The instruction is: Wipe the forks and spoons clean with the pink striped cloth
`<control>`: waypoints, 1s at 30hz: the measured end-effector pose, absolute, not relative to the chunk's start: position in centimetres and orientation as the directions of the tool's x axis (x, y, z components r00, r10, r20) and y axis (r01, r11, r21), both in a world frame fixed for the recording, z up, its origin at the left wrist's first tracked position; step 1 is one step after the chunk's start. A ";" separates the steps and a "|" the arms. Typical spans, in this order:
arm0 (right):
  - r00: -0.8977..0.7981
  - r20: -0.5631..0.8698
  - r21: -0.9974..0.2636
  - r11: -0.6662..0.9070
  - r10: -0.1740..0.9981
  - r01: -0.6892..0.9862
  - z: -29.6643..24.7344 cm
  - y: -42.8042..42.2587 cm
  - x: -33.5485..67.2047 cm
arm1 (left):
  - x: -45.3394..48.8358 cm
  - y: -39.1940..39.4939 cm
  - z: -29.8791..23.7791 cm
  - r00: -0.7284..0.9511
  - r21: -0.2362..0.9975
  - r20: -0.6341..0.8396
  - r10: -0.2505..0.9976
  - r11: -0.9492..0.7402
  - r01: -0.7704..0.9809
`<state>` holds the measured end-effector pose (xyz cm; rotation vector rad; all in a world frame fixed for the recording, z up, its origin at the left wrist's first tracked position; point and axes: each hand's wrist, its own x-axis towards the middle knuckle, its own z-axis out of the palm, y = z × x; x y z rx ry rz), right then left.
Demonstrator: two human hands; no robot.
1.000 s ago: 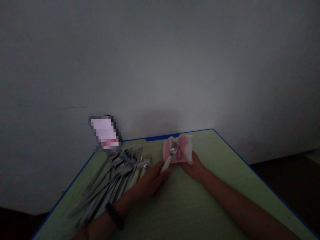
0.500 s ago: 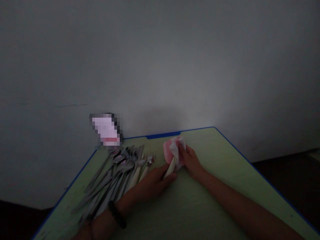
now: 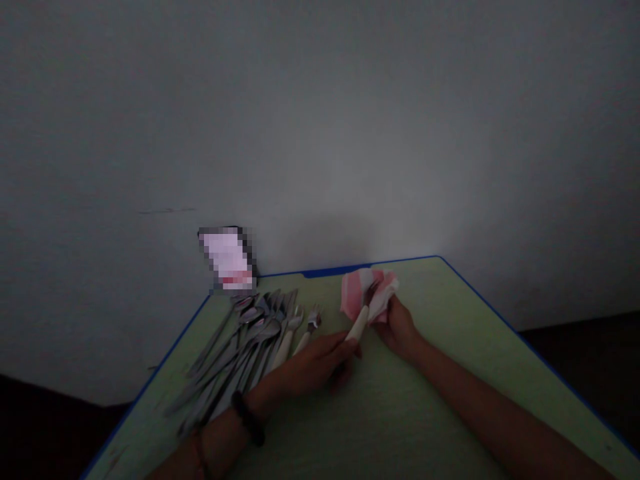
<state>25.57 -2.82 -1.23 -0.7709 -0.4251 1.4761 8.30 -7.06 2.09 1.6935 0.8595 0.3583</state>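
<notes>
My left hand [image 3: 325, 360] is closed around the lower end of a fork [image 3: 358, 323] with a cream handle. The fork points up and away, its metal head dim and partly covered by a pink-and-white cloth [image 3: 354, 293]. From the right, my right hand [image 3: 400, 327] grips this cloth, which spreads open around the fork's head. Just left of my left hand lie cream-handled forks [image 3: 314, 318], beside a pile of metal spoons [image 3: 267, 329] and other cutlery. My left forearm hides part of that pile.
A phone [image 3: 227, 257] with a blurred-out screen leans on the wall [image 3: 320, 133] at the table's back left corner. The pale green table [image 3: 440, 413] has a blue edge and stands against the wall.
The cloth has opened out from around the fork, showing more of its upper part. Both hands appear slightly farther right, as does the whole scene, since the view has shifted.
</notes>
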 end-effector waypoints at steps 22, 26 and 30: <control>-0.012 0.007 -0.692 -0.004 1.000 -0.722 -1.2 -2.6 26.7 | 8.2 -6.3 1.0 0.681 0.969 -0.229 0.695 0.095 0.228; -0.130 0.046 -0.738 -0.054 0.990 -0.673 -0.6 -3.4 26.7 | 8.4 -6.4 1.2 0.671 0.962 -0.226 0.707 0.055 0.267; -0.121 0.053 -0.759 -0.039 0.991 -0.651 -0.4 -3.7 26.8 | 8.5 -6.5 1.6 0.650 0.941 -0.246 0.719 0.017 0.338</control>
